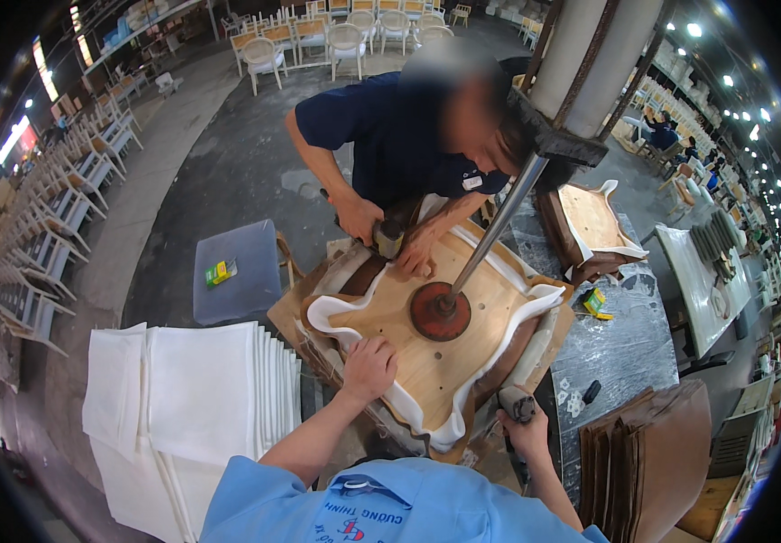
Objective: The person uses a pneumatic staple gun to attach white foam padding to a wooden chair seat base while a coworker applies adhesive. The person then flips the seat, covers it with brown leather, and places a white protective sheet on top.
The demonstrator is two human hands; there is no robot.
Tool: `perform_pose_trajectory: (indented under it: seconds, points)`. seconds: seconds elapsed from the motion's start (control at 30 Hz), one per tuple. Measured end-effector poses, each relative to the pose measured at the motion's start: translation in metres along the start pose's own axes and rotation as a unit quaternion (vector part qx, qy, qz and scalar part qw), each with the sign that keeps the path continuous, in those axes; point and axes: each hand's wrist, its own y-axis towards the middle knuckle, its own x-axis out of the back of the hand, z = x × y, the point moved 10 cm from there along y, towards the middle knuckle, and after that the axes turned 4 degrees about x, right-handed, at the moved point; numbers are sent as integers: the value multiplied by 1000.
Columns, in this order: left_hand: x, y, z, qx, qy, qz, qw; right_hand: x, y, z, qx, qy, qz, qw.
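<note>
Head view shows a metal rod (pixel 492 237) and red disc (pixel 428 322) obstructing the middle of the wooden seat panel (pixel 445 380), in front of the person. The hands are apart: the left hand (pixel 370 369) rests unclenched on its near edge, the right hand (pixel 528 434) grips a grey tool (pixel 517 404). White sheets (pixel 200 389) and brown sheets (pixel 653 443) flank the workplace; chairs (pixel 347 43) line the dark floor (pixel 214 195).

The left hand (pixel 371 368) is resting at the edge of a wooden panel (pixel 419 369); the right hand (pixel 528 434) is gripping a handheld tool (pixel 518 404). Beyond them, a red press foot (pixel 430 322) is bearing on the panel. White sheets (pixel 200 389) are lying left of the left hand.
</note>
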Motion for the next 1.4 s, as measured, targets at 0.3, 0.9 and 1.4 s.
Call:
perform_pose_trajectory:
  seconds: [0.3,0.9,1.4]
  points:
    - [-2,1,-5,1,1,12,1000,5,-1,9,29,-23,-8,999]
    - [5,-34,-32,-65,-31,19,997,4,-3,1,-50,-27,7,998]
    - [8,-33,-43,-82,-12,-54,995,7,0,-2,41,-22,-10,999]
